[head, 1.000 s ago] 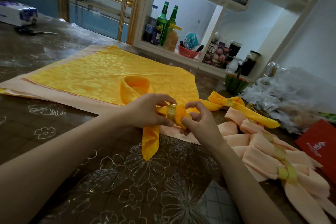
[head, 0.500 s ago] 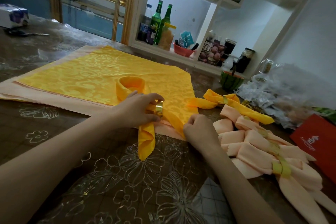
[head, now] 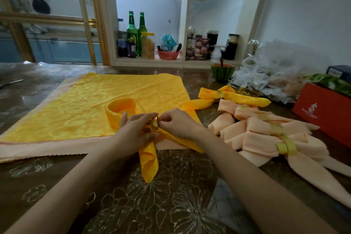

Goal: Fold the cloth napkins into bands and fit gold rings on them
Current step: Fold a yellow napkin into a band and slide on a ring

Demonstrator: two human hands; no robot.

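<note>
A yellow napkin folded into a band [head: 121, 109] forms a loop on the flat yellow cloth [head: 76, 108], with two tails pointing toward me. A gold ring [head: 154, 122] sits where the tails cross. My left hand [head: 135, 129] grips the band and ring from the left. My right hand [head: 177, 123] pinches the ring from the right, fingers curled. One finished yellow napkin [head: 228, 98] with a ring lies to the right. Several peach napkins [head: 262, 135] with gold rings lie beside it.
A peach cloth [head: 47, 149] lies under the yellow one. A red box [head: 322, 114], plastic bags [head: 275, 74] and a watermelon-patterned bowl [head: 222, 72] stand at the right back. Green bottles [head: 136, 34] and jars fill the shelf behind. The table [head: 133, 205] has a flowered cover.
My right hand came back from the right-hand tail to the ring and now pinches it. My left hand kept its hold at the crossing. The camera tilted upward.
</note>
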